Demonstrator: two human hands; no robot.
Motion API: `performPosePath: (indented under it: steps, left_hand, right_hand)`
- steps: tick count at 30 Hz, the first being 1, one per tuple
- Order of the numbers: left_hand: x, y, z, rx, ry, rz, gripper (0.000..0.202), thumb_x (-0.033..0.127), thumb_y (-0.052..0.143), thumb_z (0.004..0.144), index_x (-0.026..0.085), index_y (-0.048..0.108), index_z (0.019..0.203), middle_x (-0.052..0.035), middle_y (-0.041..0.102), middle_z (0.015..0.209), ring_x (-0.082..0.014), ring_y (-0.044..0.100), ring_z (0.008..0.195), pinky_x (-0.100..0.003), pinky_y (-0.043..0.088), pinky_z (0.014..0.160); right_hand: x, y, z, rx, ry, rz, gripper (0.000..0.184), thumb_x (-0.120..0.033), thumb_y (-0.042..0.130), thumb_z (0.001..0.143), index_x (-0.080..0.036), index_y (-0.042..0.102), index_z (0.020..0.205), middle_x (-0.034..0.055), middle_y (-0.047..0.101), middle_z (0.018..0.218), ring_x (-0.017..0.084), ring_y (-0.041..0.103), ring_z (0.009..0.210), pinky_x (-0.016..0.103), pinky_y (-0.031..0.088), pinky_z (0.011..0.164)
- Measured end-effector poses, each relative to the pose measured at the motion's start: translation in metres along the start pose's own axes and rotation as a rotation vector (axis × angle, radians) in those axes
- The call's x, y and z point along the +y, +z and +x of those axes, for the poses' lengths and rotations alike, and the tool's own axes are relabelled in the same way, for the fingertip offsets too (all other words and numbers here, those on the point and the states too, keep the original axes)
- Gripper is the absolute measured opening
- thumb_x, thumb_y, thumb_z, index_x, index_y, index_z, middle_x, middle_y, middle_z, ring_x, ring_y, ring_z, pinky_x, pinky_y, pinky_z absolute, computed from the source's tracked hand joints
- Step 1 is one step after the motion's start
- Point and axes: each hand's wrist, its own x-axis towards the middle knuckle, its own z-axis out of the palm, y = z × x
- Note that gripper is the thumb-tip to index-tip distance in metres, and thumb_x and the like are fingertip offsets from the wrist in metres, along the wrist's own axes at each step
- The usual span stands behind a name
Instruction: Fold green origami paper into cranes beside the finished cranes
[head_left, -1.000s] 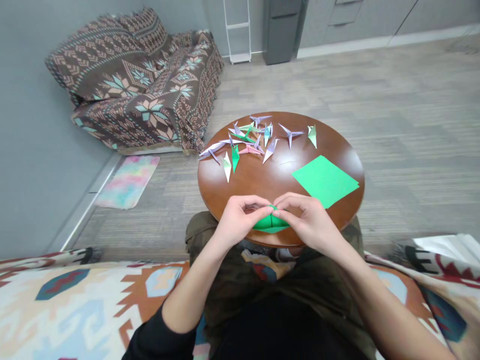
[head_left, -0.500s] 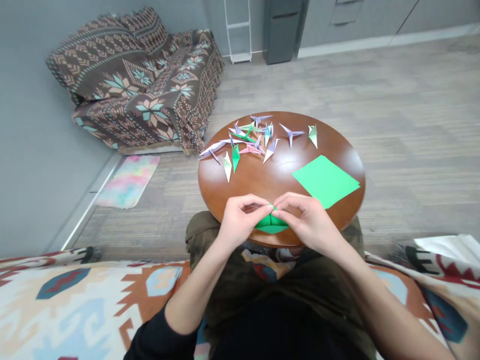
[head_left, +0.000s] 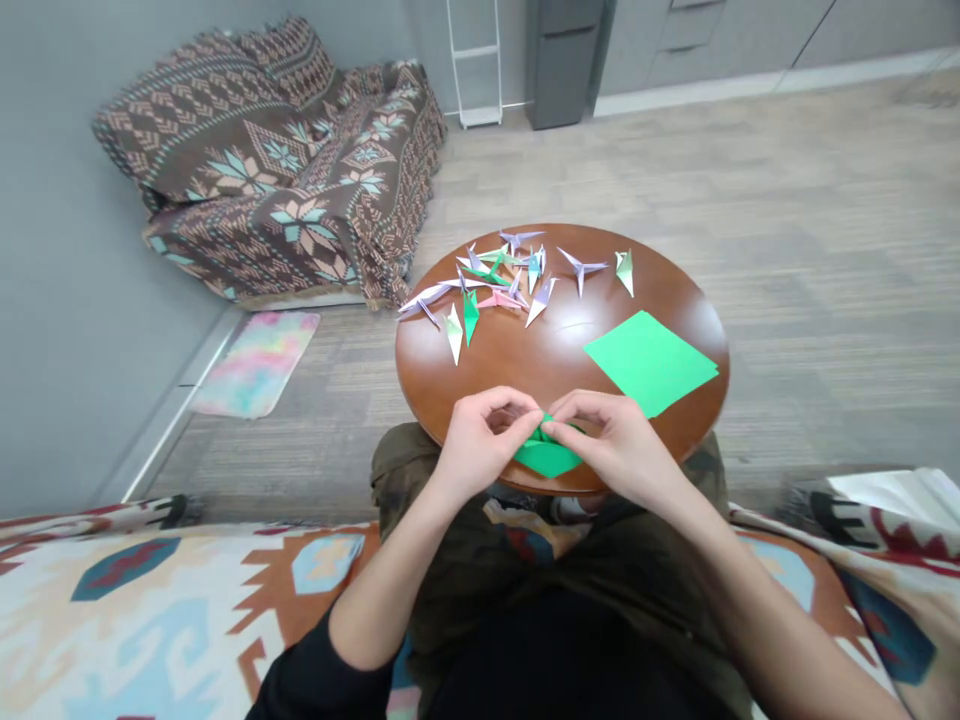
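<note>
A partly folded piece of green origami paper (head_left: 549,460) is at the near edge of the round brown table (head_left: 525,370). My left hand (head_left: 487,437) pinches its upper part from the left, thumb against fingertips. From the right, my right hand (head_left: 611,437) pinches the same paper, its fingertips almost meeting those of the left. The fingers cover part of the upper folds, while a pointed lower flap shows below them. Beyond my right hand lies a flat stack of green square sheets (head_left: 651,360).
Several folded paper cranes in purple, green, white and pink, among them a pink crane (head_left: 501,299), cluster at the table's far left. A pale green crane (head_left: 625,272) stands apart at the far right. A covered sofa (head_left: 300,190) and a pastel mat (head_left: 259,362) are on the floor beyond.
The green paper's lower flap has tipped toward me and shows a plainer face, with the centre crease no longer visible there. Both hands keep their pinch, having shifted only slightly.
</note>
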Motion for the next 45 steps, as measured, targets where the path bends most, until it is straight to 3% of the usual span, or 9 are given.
performPosePath:
  steps: [3, 6, 14, 21, 28, 34, 37, 41, 45]
  left_hand:
    - [-0.001, -0.002, 0.0, -0.027, 0.016, 0.025, 0.014, 0.027, 0.079, 0.08, 0.014, 0.075, 0.077, -0.0032, 0.071, 0.074, -0.0139, 0.064, 0.067, -0.024, 0.05, 0.065]
    - [0.0, -0.004, 0.0, -0.049, 0.055, 0.037, 0.013, 0.025, 0.079, 0.081, 0.013, 0.077, 0.076, -0.0039, 0.07, 0.076, -0.0137, 0.063, 0.067, -0.024, 0.048, 0.062]
    - [0.007, -0.006, -0.004, -0.092, 0.224, 0.211, 0.01, 0.019, 0.075, 0.086, 0.014, 0.079, 0.078, -0.0052, 0.073, 0.078, -0.0145, 0.066, 0.071, -0.025, 0.05, 0.067]
    - [0.007, -0.007, -0.003, -0.116, 0.269, 0.283, 0.009, 0.018, 0.074, 0.087, 0.015, 0.079, 0.079, -0.0053, 0.074, 0.078, -0.0147, 0.067, 0.071, -0.025, 0.05, 0.067]
    - [0.009, -0.01, -0.002, -0.137, 0.243, 0.282, 0.012, 0.021, 0.074, 0.088, 0.015, 0.079, 0.079, -0.0052, 0.073, 0.077, -0.0147, 0.065, 0.07, -0.026, 0.049, 0.067]
    - [0.011, -0.015, 0.0, -0.218, 0.259, 0.293, 0.011, 0.019, 0.074, 0.088, 0.014, 0.079, 0.081, -0.0046, 0.073, 0.076, -0.014, 0.066, 0.07, -0.025, 0.05, 0.067]
    - [0.013, -0.017, 0.001, -0.218, 0.297, 0.313, 0.011, 0.021, 0.074, 0.089, 0.014, 0.079, 0.082, -0.0052, 0.074, 0.077, -0.0143, 0.067, 0.069, -0.024, 0.051, 0.066]
    - [0.018, -0.017, 0.002, -0.241, 0.354, 0.331, 0.011, 0.02, 0.072, 0.089, 0.015, 0.079, 0.082, -0.006, 0.075, 0.08, -0.0153, 0.069, 0.072, -0.025, 0.053, 0.069]
    - [0.022, -0.017, 0.002, -0.314, 0.327, 0.35, 0.011, 0.02, 0.071, 0.09, 0.016, 0.078, 0.082, -0.0065, 0.075, 0.082, -0.0164, 0.069, 0.074, -0.026, 0.054, 0.069]
  right_hand:
    - [0.0, 0.001, -0.001, 0.035, 0.037, 0.053, 0.01, -0.025, 0.075, 0.085, -0.021, 0.066, 0.084, 0.0021, 0.073, 0.08, 0.019, 0.068, 0.078, 0.032, 0.056, 0.075]
    - [0.0, 0.001, -0.001, -0.008, 0.035, 0.072, 0.009, -0.025, 0.074, 0.085, -0.02, 0.068, 0.09, 0.0027, 0.073, 0.082, 0.019, 0.068, 0.079, 0.031, 0.056, 0.076]
    - [-0.006, -0.005, 0.002, -0.075, -0.027, 0.018, 0.009, -0.02, 0.068, 0.085, -0.018, 0.072, 0.077, 0.0014, 0.073, 0.076, 0.017, 0.066, 0.074, 0.028, 0.05, 0.072]
    - [-0.007, -0.009, 0.004, -0.151, 0.021, -0.051, 0.008, -0.018, 0.065, 0.082, -0.016, 0.071, 0.076, 0.0012, 0.071, 0.074, 0.017, 0.062, 0.071, 0.029, 0.045, 0.07]
    - [-0.006, -0.005, 0.002, -0.225, -0.024, -0.219, 0.018, -0.017, 0.059, 0.082, -0.018, 0.057, 0.063, -0.0038, 0.048, 0.061, 0.012, 0.041, 0.06, 0.028, 0.029, 0.058]
    - [-0.005, -0.003, -0.001, -0.203, -0.074, -0.181, 0.016, -0.018, 0.058, 0.083, -0.017, 0.057, 0.067, -0.0025, 0.053, 0.065, 0.013, 0.047, 0.062, 0.028, 0.031, 0.06]
    - [-0.004, -0.002, -0.001, -0.246, -0.081, -0.223, 0.017, -0.015, 0.058, 0.08, -0.019, 0.051, 0.065, -0.0047, 0.047, 0.061, 0.012, 0.044, 0.06, 0.028, 0.028, 0.059]
    - [-0.005, 0.004, 0.0, -0.344, -0.056, -0.257, 0.011, -0.012, 0.057, 0.077, -0.018, 0.054, 0.068, -0.0049, 0.05, 0.063, 0.012, 0.047, 0.06, 0.027, 0.031, 0.06]
    - [-0.006, 0.003, 0.002, -0.364, -0.04, -0.324, 0.012, -0.012, 0.06, 0.077, -0.018, 0.057, 0.067, -0.0041, 0.052, 0.062, 0.013, 0.048, 0.06, 0.027, 0.033, 0.059]
